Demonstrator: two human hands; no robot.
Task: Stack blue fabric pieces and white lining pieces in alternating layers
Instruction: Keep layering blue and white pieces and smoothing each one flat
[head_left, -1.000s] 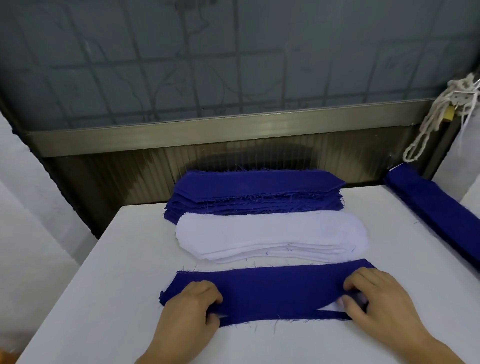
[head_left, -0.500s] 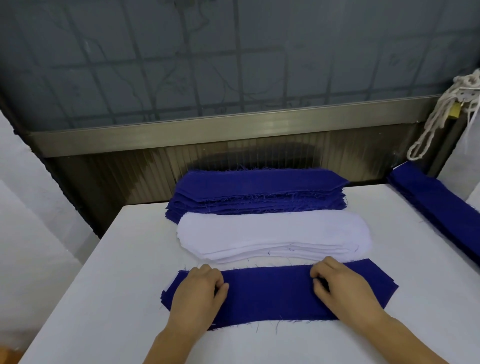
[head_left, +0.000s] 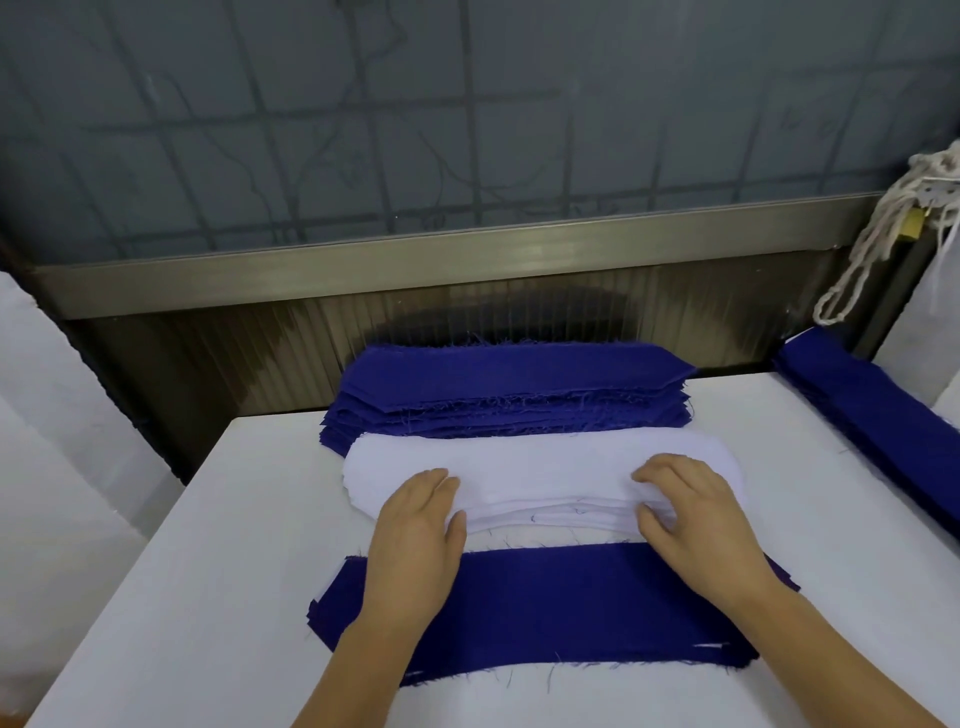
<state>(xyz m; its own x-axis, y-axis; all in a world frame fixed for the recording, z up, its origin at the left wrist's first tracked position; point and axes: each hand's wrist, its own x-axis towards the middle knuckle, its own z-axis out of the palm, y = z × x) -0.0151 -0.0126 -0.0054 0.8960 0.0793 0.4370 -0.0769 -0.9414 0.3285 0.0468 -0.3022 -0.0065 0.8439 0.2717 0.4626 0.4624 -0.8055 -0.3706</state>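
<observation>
**Hands on the white pile**

Both hands lie on the near edge of the white pile (head_left: 540, 470) at mid-frame. Left hand (head_left: 418, 525), left of center, has its fingers straight and together, flat on the top lining sheet, with the thumb against the pile's front edge. Right hand (head_left: 685, 512), right of center, has its fingers bent down onto the top sheets and its thumb tucked at the layered front edge; whether it actually pinches a sheet cannot be told.

Below the hands, in the lower middle of the frame, a blue piece (head_left: 550, 603) lies flat on the white table (head_left: 218, 597), both wrists crossing over it. Thin slivers of white show at its lower edge and at its lower right corner. It sits just beside the white pile, with a narrow strip of table between them.

Above the white pile, at the table's far edge, a blue pile (head_left: 514, 387) stands with frayed edges, touching the white pile's far side. At the right edge of the frame more blue cloth (head_left: 878, 415) runs diagonally. A pale cord (head_left: 878, 244) hangs in the upper right.
</observation>
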